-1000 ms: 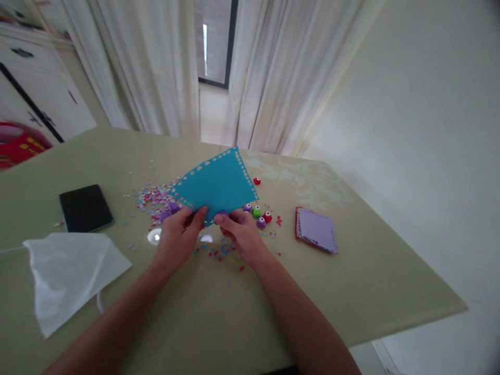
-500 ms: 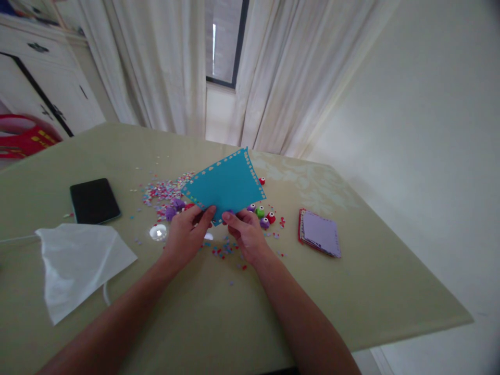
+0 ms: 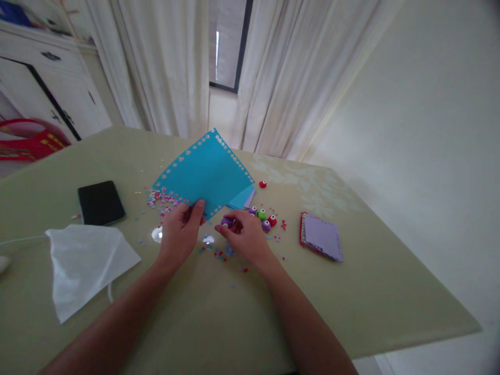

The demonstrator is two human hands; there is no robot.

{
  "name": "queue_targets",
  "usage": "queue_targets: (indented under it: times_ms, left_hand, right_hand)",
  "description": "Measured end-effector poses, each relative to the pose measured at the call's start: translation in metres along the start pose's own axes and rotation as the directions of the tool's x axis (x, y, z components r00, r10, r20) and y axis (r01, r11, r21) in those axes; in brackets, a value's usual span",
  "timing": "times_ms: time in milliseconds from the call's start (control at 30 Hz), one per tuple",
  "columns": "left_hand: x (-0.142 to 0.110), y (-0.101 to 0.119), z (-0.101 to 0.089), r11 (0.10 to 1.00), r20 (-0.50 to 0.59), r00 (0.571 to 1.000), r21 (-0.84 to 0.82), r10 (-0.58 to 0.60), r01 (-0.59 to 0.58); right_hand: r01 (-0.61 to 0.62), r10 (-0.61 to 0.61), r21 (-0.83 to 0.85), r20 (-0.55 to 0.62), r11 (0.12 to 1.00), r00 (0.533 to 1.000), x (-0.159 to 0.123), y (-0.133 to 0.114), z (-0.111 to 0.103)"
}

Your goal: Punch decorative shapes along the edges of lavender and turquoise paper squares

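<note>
A blue sheet of paper [image 3: 207,174] with small shapes punched along its edges is raised above the table, tilted. My left hand [image 3: 182,229] pinches its lower edge between thumb and fingers. Just right of the sheet's near corner, my right hand [image 3: 248,232] is closed around a small purple paper punch [image 3: 227,223], apart from the sheet. Several more little punches lie beyond that hand, among them a green punch [image 3: 261,214] and a red punch [image 3: 272,220]. Blue and lilac papers [image 3: 242,198] show partly behind the raised sheet.
Punched-out confetti [image 3: 160,200] is scattered left of the sheet and below the hands. To the right lies a stack of lilac-topped paper [image 3: 322,235]. A dark phone [image 3: 101,203] and a white cloth-like piece [image 3: 88,265] lie on the left. Another red punch [image 3: 263,184] sits farther back.
The blue sheet has moved left and up in my left hand. My right hand has come away from its near corner with the purple punch, and papers behind are now uncovered.
</note>
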State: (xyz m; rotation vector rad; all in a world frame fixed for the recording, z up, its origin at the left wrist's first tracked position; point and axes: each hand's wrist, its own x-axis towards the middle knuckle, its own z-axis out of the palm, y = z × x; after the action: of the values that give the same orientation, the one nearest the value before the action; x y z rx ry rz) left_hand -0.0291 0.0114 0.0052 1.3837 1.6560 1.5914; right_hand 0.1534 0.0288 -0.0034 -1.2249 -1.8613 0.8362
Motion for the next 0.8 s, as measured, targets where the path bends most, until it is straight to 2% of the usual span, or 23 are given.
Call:
queue_targets:
  times_ms: [100,200,300,400,467,633,800]
  left_hand:
    - [0.001,0.001,-0.001,1.0,-0.011,1.0,0.0,0.009,-0.009]
    - [0.003,0.003,-0.004,0.999,-0.043,0.999,-0.037,0.02,-0.022]
    - [0.007,0.005,-0.008,0.996,-0.117,0.993,-0.094,-0.006,-0.005]
    - [0.012,0.004,-0.01,0.988,-0.183,0.982,-0.153,-0.041,0.013]
    - [0.013,0.003,-0.01,0.983,-0.181,0.982,-0.183,-0.045,0.011]
    - [0.013,-0.003,-0.002,0.981,-0.083,0.995,-0.19,-0.06,0.044]
    - [0.011,-0.009,0.008,0.936,0.049,0.989,-0.318,-0.142,0.15]
  right_hand:
    - [0.149,-0.112,-0.355,0.125,0.923,0.986,-0.004,0.002,0.005]
    - [0.224,-0.135,-0.507,0.205,0.833,0.969,-0.005,0.006,0.01]
    - [0.251,-0.183,-0.611,0.172,0.751,0.968,-0.003,0.008,0.016]
    - [0.284,-0.247,-0.644,0.149,0.711,0.957,-0.003,0.006,0.029]
    - [0.318,-0.278,-0.644,0.167,0.696,0.946,-0.003,0.005,0.04]
    - [0.351,-0.262,-0.647,0.233,0.677,0.936,-0.003,0.005,0.05]
    - [0.302,-0.236,-0.677,0.191,0.672,0.953,-0.005,0.003,0.046]
